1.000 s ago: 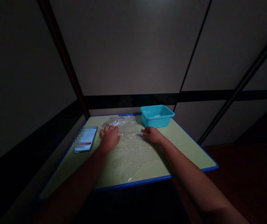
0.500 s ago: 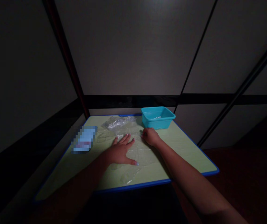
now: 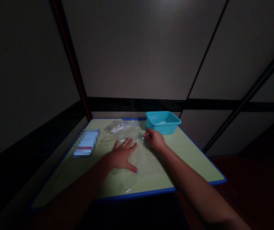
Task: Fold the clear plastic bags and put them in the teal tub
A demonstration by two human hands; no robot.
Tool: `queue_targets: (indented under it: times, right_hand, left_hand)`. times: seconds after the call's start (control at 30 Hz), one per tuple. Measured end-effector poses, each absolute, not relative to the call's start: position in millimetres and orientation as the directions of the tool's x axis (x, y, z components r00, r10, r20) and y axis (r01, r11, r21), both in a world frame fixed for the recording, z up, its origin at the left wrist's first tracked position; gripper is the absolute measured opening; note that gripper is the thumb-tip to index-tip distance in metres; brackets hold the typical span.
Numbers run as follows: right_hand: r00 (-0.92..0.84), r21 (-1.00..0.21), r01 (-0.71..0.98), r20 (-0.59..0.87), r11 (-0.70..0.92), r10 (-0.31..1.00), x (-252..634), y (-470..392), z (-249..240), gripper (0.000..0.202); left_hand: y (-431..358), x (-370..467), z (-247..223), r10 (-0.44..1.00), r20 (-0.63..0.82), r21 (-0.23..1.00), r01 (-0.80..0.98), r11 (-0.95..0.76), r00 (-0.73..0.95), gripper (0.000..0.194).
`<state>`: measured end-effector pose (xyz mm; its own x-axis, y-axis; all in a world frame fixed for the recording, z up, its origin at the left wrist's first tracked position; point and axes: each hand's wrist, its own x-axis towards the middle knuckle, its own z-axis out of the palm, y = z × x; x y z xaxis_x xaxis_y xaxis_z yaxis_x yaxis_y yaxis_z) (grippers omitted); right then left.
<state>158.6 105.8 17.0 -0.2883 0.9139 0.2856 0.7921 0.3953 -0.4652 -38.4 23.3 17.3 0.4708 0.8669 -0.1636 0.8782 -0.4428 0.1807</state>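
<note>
A clear plastic bag (image 3: 144,163) lies spread flat across the pale green table (image 3: 194,159). My left hand (image 3: 123,156) rests on it with fingers spread, pressing the film down. By the bag's far right part, my right hand (image 3: 154,139) pinches the edge of the film between thumb and fingers, and the plastic bunches up a little there. Behind my left hand sits a crumpled heap of clear plastic (image 3: 119,127).
A turquoise basket (image 3: 163,128) with something small and whitish inside stands at the back right, just behind my right hand. A blurred, phone-like flat object (image 3: 87,143) lies at the left edge. Panelled walls close in behind and left of the table.
My right hand has lifted slightly and turned, and the film at its fingertips is now pulled up and crinkled. My left hand stays spread in nearly the same place.
</note>
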Motion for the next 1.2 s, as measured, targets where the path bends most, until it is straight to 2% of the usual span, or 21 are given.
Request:
queue_targets:
  times: [0.13, 0.23, 0.3, 0.4, 0.53, 0.63, 0.7, 0.8, 0.9, 1.03, 1.2]
  right_hand:
    - [-0.389, -0.384, 0.778, 0.328, 0.497, 0.861, 155, 102, 16, 0.015]
    - [-0.489, -0.408, 0.706, 0.311, 0.580, 0.815, 152, 100, 15, 0.017]
    - [-0.529, -0.433, 0.652, 0.328, 0.622, 0.783, 151, 100, 15, 0.025]
    - [-0.522, -0.464, 0.628, 0.344, 0.625, 0.780, 155, 100, 16, 0.037]
    - [-0.494, -0.452, 0.668, 0.325, 0.591, 0.806, 166, 100, 19, 0.032]
    - [-0.545, -0.418, 0.681, 0.260, 0.601, 0.797, 177, 97, 17, 0.039]
    - [-0.583, -0.389, 0.706, 0.155, 0.592, 0.798, 183, 93, 14, 0.050]
    - [-0.593, -0.326, 0.768, -0.036, 0.551, 0.805, 185, 86, 14, 0.061]
    - [-0.614, -0.292, 0.775, -0.142, 0.560, 0.776, 178, 78, 17, 0.060]
    - [-0.642, -0.273, 0.761, -0.189, 0.588, 0.743, 165, 66, 20, 0.061]
    - [-0.615, -0.232, 0.782, -0.140, 0.578, 0.776, 161, 60, 14, 0.063]
  left_hand:
    - [23, -39, 16, 0.862, -0.150, 0.185, 0.870, -0.456, 0.484, 0.110]
    - [24, -38, 16, 0.860, -0.174, 0.195, 0.873, -0.448, 0.480, 0.108]
    - [24, -38, 17, 0.862, -0.184, 0.201, 0.876, -0.438, 0.473, 0.108]
    - [24, -38, 17, 0.868, -0.176, 0.206, 0.879, -0.429, 0.465, 0.108]
    - [23, -36, 17, 0.874, -0.077, 0.213, 0.864, -0.455, 0.480, 0.099]
    - [26, -29, 16, 0.841, 0.016, 0.215, 0.819, -0.532, 0.541, 0.087]
    - [30, -23, 14, 0.814, 0.037, 0.217, 0.791, -0.573, 0.579, 0.083]
    - [37, -17, 11, 0.815, 0.004, 0.216, 0.796, -0.566, 0.579, 0.082]
    - [41, -21, 8, 0.838, -0.039, 0.208, 0.824, -0.527, 0.545, 0.085]
    - [41, -32, 6, 0.858, -0.068, 0.203, 0.849, -0.488, 0.510, 0.088]
    - [41, -36, 4, 0.862, -0.063, 0.194, 0.854, -0.483, 0.502, 0.091]
